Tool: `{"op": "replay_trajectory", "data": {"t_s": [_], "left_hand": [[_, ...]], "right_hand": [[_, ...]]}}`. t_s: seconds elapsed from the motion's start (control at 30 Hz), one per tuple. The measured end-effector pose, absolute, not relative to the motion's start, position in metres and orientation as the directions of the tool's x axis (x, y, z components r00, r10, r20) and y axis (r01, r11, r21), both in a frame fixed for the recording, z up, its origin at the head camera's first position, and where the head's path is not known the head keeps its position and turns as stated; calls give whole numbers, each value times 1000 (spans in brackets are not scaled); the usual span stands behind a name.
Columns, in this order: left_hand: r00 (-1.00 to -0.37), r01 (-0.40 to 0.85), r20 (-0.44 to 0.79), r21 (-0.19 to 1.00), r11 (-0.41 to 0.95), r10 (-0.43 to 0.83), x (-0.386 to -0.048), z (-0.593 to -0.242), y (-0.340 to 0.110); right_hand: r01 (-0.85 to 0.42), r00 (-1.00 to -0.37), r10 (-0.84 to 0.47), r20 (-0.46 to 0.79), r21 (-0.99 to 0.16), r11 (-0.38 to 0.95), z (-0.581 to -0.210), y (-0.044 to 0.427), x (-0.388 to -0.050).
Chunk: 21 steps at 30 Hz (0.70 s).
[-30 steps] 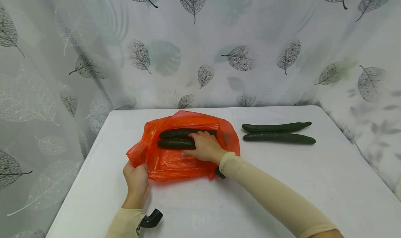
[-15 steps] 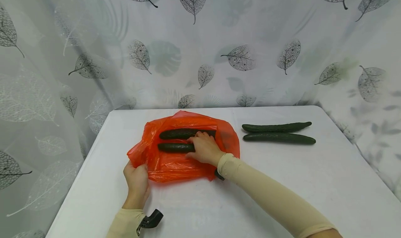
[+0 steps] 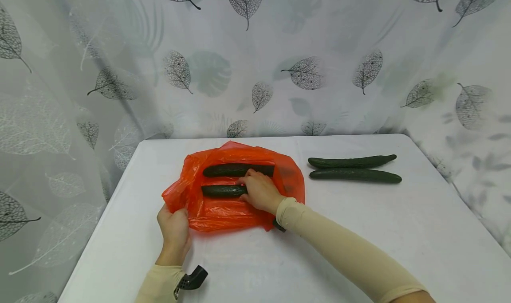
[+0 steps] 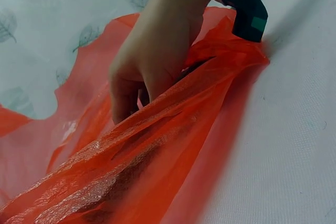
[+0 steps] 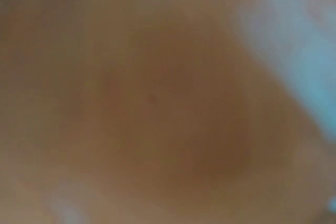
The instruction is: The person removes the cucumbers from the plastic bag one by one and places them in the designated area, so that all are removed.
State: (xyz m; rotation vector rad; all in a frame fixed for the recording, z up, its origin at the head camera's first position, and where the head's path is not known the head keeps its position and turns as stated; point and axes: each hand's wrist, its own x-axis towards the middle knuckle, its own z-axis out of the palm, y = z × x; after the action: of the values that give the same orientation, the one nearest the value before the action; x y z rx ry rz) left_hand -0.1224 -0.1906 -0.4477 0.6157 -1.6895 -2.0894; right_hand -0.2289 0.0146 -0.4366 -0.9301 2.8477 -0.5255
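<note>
Since the earlier frame, the nearer cucumber [image 3: 223, 190] inside the red bag [image 3: 223, 212] has shifted toward the person along with the right hand [image 3: 262, 191], widening its gap from the farther cucumber [image 3: 221, 170]. The right arm stretches diagonally from the lower right, palm down, its thumb and fingers gripping the nearer cucumber from both sides. The left hand [image 3: 174, 232] points forward from a bent wrist, pinching the bag's left edge; its fingertips are partly hidden. Two more cucumbers [image 3: 355, 175] lie on the white table [image 3: 359, 232], right of the bag.
</note>
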Motion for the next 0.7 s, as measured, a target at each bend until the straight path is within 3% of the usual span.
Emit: {"op": "replay_trajectory", "data": {"t_s": [0.27, 0.7], "left_hand": [[-832, 18, -99, 979, -204, -545, -123, -448, -192], [-836, 22, -94, 979, -203, -540, -123, -447, -191]], "right_hand": [[-546, -813, -583, 4, -354, 759, -437, 14, -228], [-538, -807, -590, 32, -454, 711, -422, 21, -225]]}}
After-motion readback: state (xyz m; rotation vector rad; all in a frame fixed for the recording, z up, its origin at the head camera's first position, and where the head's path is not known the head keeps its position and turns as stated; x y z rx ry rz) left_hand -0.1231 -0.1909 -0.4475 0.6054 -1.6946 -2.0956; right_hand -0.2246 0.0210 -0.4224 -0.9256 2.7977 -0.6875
